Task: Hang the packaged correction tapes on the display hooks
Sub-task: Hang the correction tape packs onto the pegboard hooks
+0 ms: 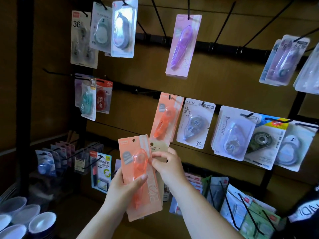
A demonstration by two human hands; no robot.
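My left hand [123,188] grips a stack of orange packaged correction tapes [138,163] from below, thumb across the front pack. At the stack's right edge my right hand [168,165] pinches a pack, with a yellowish pack [159,147] showing behind. Just above hang matching orange packs [165,118] on a black display hook [170,97]. A purple pack [183,45] hangs higher up on another hook [188,7].
Other packaged tapes hang at the left [122,28], in the middle row [196,123] and at the right [233,133]. Bare black hooks [224,23] jut out along the top rail. Lower racks hold more stationery packs [101,171]. White bowls [41,221] are stacked at the bottom left.
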